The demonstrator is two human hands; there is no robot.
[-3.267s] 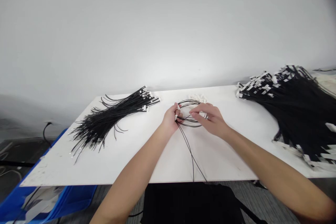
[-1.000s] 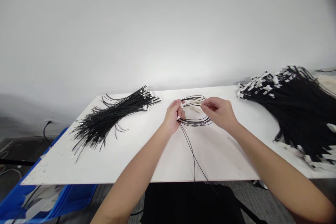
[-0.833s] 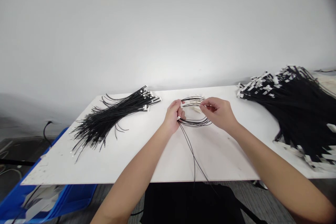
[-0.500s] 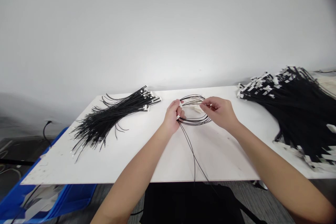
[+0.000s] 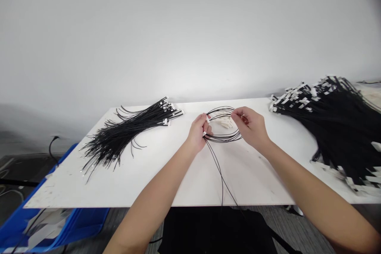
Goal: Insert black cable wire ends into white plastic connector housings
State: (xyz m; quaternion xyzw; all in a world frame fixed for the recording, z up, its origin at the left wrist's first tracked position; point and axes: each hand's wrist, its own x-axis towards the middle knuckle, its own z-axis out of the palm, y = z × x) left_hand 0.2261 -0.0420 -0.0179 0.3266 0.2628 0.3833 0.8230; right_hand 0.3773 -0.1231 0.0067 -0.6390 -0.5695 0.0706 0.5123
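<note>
My left hand (image 5: 199,131) pinches a coil of thin black wires (image 5: 224,138) at its left side, with small white connectors showing between the fingers. My right hand (image 5: 251,127) is closed on the right side of the same coil, fingertips pinching the strands near the top. The coil hangs just above the white table (image 5: 166,170). Two loose wire tails (image 5: 222,176) run from the left hand down over the table's front edge. A small heap of pale ties (image 5: 225,122) lies on the table behind the coil.
A fanned bundle of black wires with white ends (image 5: 127,133) lies at the left of the table. A large heap of black wires with white tags (image 5: 333,121) fills the right side. A blue bin (image 5: 56,230) stands on the floor below the left corner.
The right hand has moved from the coil's middle to its right side and pinched the strands. The coil has opened wider and lifted slightly. The left hand has stayed put.
</note>
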